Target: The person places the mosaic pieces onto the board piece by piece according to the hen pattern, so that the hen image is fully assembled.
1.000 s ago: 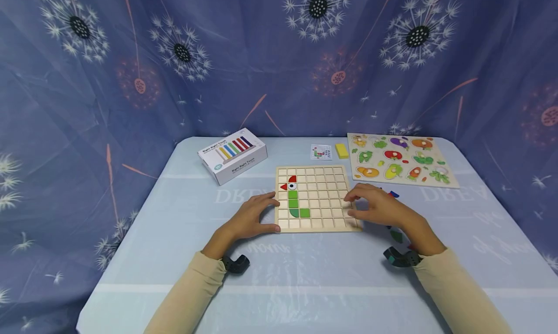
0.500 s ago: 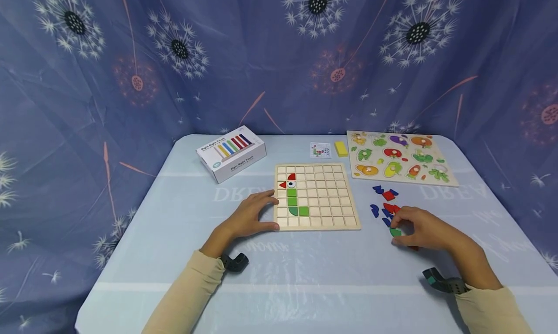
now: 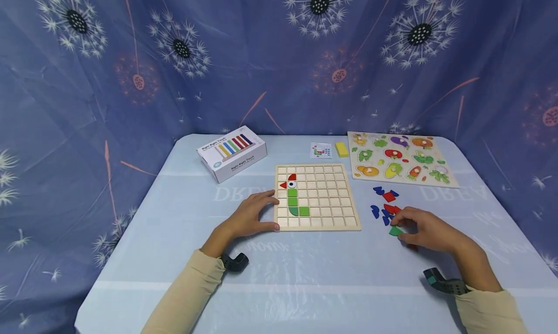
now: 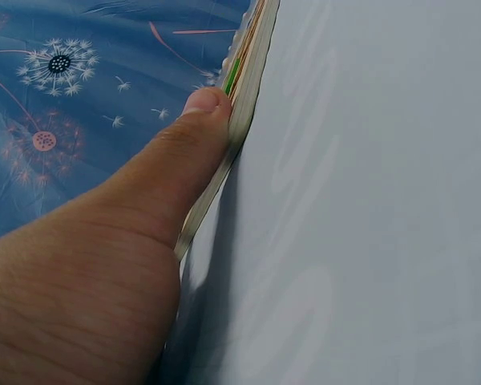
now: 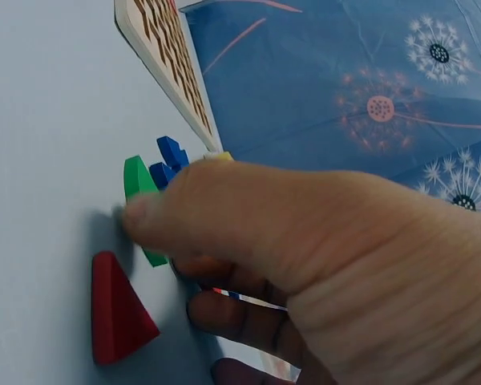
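Observation:
In the head view, a wooden grid board (image 3: 322, 198) carries red, white-eyed and green tiles along its left columns. My left hand (image 3: 248, 216) rests at its left edge, with relaxed fingers and the thumb (image 4: 184, 152) touching the near corner's side. To the right of the board, my right hand (image 3: 429, 231) has thumb and forefinger at a green quarter-round tile (image 3: 395, 231), pinching it close over the table. The thumb covers part of that tile in the right wrist view, where a red triangular tile (image 5: 119, 313) lies near it.
Blue tiles (image 3: 375, 211) and red tiles (image 3: 389, 197) lie scattered beyond the right hand. A vegetable puzzle board (image 3: 379, 178) is at the back right. Behind the grid board are a yellow block (image 3: 342, 150), a pattern card (image 3: 321, 151) and a white box (image 3: 240, 167).
My right hand has moved from the board's right side to the loose tiles, its fingers closing at the green tile. The left hand has stayed at the board's edge.

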Demonstrator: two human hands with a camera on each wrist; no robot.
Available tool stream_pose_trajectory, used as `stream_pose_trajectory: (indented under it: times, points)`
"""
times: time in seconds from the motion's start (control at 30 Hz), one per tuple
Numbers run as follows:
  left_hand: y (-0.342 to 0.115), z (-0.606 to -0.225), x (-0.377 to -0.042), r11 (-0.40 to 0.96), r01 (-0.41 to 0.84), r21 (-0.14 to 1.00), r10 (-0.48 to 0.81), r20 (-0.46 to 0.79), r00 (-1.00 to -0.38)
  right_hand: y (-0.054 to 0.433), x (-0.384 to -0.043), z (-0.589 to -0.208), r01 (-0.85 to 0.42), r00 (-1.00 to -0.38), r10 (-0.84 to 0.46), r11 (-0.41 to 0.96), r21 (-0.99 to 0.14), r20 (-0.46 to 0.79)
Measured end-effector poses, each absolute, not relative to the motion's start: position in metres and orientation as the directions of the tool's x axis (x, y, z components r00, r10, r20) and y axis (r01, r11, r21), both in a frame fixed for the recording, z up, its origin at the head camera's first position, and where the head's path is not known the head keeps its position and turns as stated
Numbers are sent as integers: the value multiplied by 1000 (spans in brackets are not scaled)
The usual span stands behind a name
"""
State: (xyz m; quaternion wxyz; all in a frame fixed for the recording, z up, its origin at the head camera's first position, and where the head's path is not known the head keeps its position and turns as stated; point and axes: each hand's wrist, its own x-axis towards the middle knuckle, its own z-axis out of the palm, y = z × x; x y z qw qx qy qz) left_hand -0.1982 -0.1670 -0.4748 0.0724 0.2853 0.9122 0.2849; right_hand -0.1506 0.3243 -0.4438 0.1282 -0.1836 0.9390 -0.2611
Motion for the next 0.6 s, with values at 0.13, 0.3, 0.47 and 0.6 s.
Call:
stream_pose_trajectory:
  times: [0.13,0.3,0.47,0.6]
  points:
    - [-166,-474,-198,681,473,559,559,20,-829,327,-151,-447,-298,-903,-414,792,-533,-110]
    - [-167,-475,-199,679,482,554,562,30,-827,327,-153,-449,-308,-899,-425,779,-546,-100]
    - [-167,-477,-201,681,485,549,563,31,-826,327,-153,-450,-335,-899,-432,781,-527,-69]
    - [-167,-478,-202,678,492,546,569,34,-822,328,-152,-452,-354,-901,-432,775,-524,-31]
